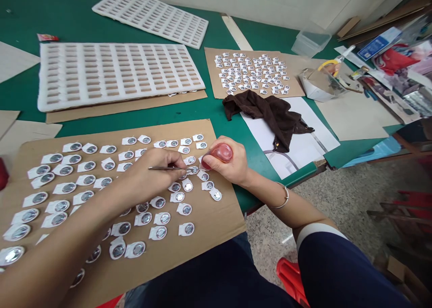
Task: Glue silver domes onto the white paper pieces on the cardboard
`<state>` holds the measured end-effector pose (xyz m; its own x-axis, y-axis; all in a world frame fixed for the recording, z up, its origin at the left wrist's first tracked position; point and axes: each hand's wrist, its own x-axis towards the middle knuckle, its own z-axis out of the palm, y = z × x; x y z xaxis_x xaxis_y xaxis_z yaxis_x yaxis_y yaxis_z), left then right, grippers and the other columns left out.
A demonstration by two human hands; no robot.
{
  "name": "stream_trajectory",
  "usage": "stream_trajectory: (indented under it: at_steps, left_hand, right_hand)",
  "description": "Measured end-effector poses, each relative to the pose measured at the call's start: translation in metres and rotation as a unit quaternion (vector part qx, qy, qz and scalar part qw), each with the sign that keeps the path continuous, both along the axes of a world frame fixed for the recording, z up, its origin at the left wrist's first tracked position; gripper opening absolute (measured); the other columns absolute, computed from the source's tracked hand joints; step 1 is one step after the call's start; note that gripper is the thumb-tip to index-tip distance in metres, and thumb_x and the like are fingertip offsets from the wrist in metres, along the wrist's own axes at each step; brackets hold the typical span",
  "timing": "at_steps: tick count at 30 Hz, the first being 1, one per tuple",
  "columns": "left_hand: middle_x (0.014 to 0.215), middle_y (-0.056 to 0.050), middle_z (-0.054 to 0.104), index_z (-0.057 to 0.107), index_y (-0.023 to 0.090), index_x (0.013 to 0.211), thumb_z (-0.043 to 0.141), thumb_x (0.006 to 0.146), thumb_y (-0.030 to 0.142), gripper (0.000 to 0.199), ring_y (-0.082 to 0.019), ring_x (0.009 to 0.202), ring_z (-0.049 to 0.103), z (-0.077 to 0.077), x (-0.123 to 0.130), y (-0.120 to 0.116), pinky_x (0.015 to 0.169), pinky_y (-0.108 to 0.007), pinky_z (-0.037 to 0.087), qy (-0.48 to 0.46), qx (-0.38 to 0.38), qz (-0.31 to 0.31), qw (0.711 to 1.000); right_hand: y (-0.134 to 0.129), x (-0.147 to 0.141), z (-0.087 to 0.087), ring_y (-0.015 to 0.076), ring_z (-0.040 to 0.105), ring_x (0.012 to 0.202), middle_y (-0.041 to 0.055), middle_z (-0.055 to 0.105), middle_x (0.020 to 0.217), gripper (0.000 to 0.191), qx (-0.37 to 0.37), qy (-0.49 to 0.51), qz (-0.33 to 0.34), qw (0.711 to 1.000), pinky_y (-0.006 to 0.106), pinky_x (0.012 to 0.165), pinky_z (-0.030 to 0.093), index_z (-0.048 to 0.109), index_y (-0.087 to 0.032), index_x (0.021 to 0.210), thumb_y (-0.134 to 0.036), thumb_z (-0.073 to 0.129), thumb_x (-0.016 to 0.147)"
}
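Observation:
My left hand is closed on a thin metal tool that looks like tweezers. Its tip points right, at a small round silver disc on a white tab. Just beside it, my right hand wraps round a reddish, translucent squeeze bottle, tilted with its narrow end down toward the same piece. The exact contact at the tips is too small to make out. Several more disc-and-tab pieces lie in loose rows on a cardboard sheet, and my left forearm covers some of them.
Behind the cardboard lies a white foam tray with slots, and another foam tray is farther back. A second board of pieces, a dark brown cloth and a white container are to the right. A red stool stands below.

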<state>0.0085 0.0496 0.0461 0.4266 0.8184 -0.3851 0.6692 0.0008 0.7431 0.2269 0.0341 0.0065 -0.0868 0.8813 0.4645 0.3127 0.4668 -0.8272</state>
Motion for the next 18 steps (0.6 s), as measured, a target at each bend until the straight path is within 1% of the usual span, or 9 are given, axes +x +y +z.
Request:
stream_trajectory:
  at_steps: [9,15,18]
  left_hand:
    - [0.070,-0.001,0.067,0.067,0.020,0.072,0.060,0.076,0.036,0.018,-0.015,0.063,0.060,0.0017,0.0015,-0.0005,0.056,-0.027,0.042,-0.002,0.003,-0.003,1.000]
    - [0.071,-0.002,0.068,0.067,0.020,0.073,0.060,0.077,0.036,0.018,-0.015,0.063,0.060,0.0004,0.0005,-0.0006,0.056,-0.027,0.042,-0.012,0.007,-0.007,1.000]
    - [0.072,-0.002,0.068,0.067,0.020,0.074,0.060,0.077,0.035,0.017,-0.015,0.064,0.061,-0.0011,-0.0006,-0.0005,0.055,-0.027,0.042,-0.013,0.007,-0.009,1.000]
  right_hand:
    - [-0.0007,0.0002,0.0013,0.0122,0.060,0.068,0.0001,0.065,0.077,0.023,-0.018,-0.022,-0.011,1.000,0.030,0.067,0.052,0.059,-0.021,0.078,-0.038,0.074,0.074]
    - [0.0005,0.0010,0.0000,0.0128,0.060,0.069,-0.0001,0.065,0.077,0.023,-0.002,-0.011,-0.004,1.000,0.030,0.067,0.051,0.060,-0.022,0.079,-0.038,0.075,0.073]
    - [0.0008,0.0006,0.0001,0.0132,0.060,0.069,0.0004,0.066,0.077,0.024,-0.010,-0.015,-0.007,1.000,0.031,0.068,0.051,0.059,-0.022,0.078,-0.040,0.074,0.074]
